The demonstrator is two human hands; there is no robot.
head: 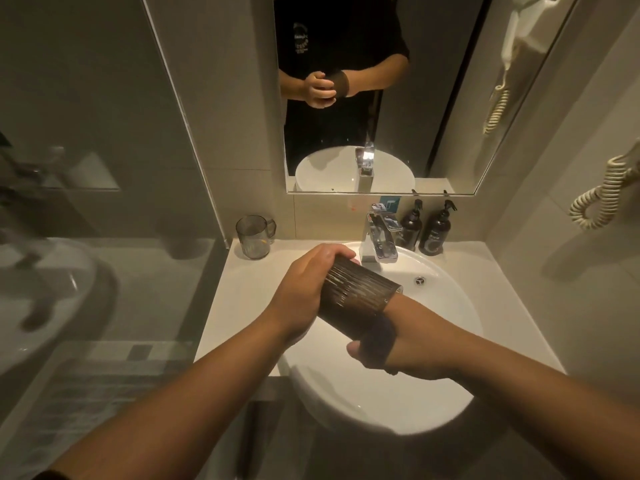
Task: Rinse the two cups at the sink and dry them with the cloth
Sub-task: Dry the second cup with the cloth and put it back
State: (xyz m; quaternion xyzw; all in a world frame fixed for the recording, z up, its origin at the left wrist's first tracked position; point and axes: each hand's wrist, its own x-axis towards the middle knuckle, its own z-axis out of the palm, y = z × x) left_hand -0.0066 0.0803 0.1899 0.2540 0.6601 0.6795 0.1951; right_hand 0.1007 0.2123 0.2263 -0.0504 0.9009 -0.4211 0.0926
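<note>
Over the white sink (460, 306), my left hand (304, 289) grips a dark ribbed cup (356, 292) that lies tilted on its side. My right hand (415, 341) holds a dark cloth (377, 336) pressed against the cup's lower side; only its thumb tip shows beside the cloth. A second cup (252, 237), translucent grey with a handle, stands upright on the counter at the back left, apart from both hands. No water is seen running from the chrome faucet (379, 244).
Two dark pump bottles (429, 230) stand on the counter right of the faucet. A mirror (346, 98) hangs above it. A coiled cord (602, 199) hangs on the right wall. A glass partition (104, 168) borders the counter's left side.
</note>
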